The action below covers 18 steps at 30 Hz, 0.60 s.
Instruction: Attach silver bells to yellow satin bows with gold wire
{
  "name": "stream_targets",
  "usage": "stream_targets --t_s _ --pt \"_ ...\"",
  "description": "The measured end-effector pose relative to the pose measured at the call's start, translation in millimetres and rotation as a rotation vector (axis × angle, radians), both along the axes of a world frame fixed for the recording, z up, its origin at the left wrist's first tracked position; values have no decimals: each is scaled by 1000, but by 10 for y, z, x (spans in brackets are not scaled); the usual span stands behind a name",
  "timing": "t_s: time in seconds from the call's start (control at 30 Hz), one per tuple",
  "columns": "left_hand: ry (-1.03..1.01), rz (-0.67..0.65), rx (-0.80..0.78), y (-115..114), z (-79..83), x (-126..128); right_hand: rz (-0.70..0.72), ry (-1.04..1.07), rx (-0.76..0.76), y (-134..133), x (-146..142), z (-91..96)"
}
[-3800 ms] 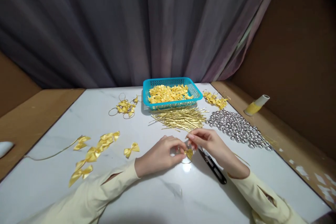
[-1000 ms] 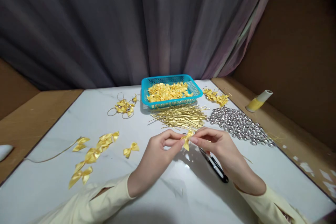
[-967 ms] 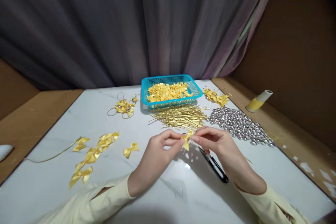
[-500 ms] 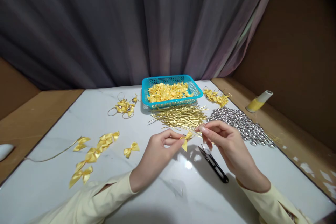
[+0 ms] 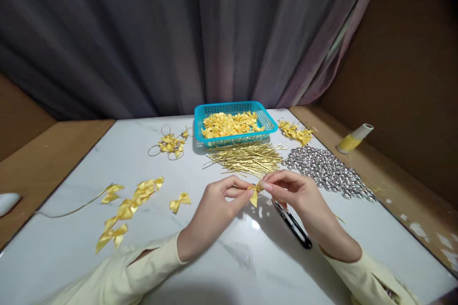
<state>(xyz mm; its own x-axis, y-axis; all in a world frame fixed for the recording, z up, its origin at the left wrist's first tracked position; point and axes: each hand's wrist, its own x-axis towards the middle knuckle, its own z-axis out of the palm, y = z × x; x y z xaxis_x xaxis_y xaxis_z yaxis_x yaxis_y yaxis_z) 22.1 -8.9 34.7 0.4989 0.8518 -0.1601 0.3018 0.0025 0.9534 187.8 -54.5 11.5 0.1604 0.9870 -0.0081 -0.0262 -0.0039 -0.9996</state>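
Between my two hands is a small yellow ribbon bow (image 5: 254, 195), held above the middle of the table. My left hand (image 5: 218, 209) pinches its left side with thumb and forefinger. From the right, the thumb and forefinger of my right hand (image 5: 300, 205) close on the bow's right side; whether a thin tie is also in that pinch I cannot make out. Black thread snips (image 5: 295, 228) lie on the table under my right hand, their tips partly hidden. Just beyond my hands lies a pile of gold twist ties (image 5: 246, 158).
A blue basket (image 5: 236, 140) of yellow bows stands at the back. Silver beads (image 5: 329, 171) spread at right, with a yellow thread spool (image 5: 354, 139) beyond. Finished-looking bows with loops (image 5: 171, 145) lie back left, a bow cluster (image 5: 295, 131) back right, and loose bows (image 5: 127, 207) at left.
My right hand has moved left and down to the bow, and its fingers now meet it. My left hand has stayed almost in place, still pinching the bow.
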Motion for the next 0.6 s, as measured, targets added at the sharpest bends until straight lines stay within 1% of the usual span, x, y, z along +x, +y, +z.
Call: stream_targets --t_s 0.3,0.5,0.6 --pt "8 -14 8 -12 -14 -13 -18 -59 34 7 -17 -28" --pt "10 -23 -33 3 -35 -4 -36 16 57 -4 -4 -32" --pt "25 -44 -67 15 -70 -5 -47 43 107 -21 -6 -10"
